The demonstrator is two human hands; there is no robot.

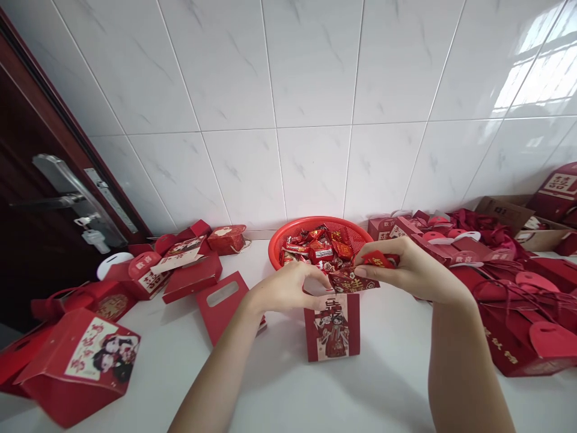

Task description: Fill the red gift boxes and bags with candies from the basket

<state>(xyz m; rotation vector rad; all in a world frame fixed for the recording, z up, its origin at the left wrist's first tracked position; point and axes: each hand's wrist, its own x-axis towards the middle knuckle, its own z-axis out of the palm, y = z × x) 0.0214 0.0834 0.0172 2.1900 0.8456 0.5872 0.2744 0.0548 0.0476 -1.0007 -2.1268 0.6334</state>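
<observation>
A small red box [333, 331] with a printed figure stands upright on the white table. My left hand [293, 287] is at its top edge, thumb and fingers pinched around the upper left part of the box. Just above the box, my right hand [401, 264] holds a red wrapped packet [378, 259] in its curled fingers. A dark red flap or packet with gold characters [354, 280] lies between the two hands; which of these it is I cannot tell. Behind the hands, a red plastic basket [276, 243] holds wrapped candies [321, 249].
Red gift boxes [180, 276] are piled at the left, with a larger printed box [85, 367] nearest. More red boxes with cords [509, 300] and an open cardboard carton [547, 239] fill the right. A tiled wall [311, 168] rises behind; a door handle [67, 180] is at far left.
</observation>
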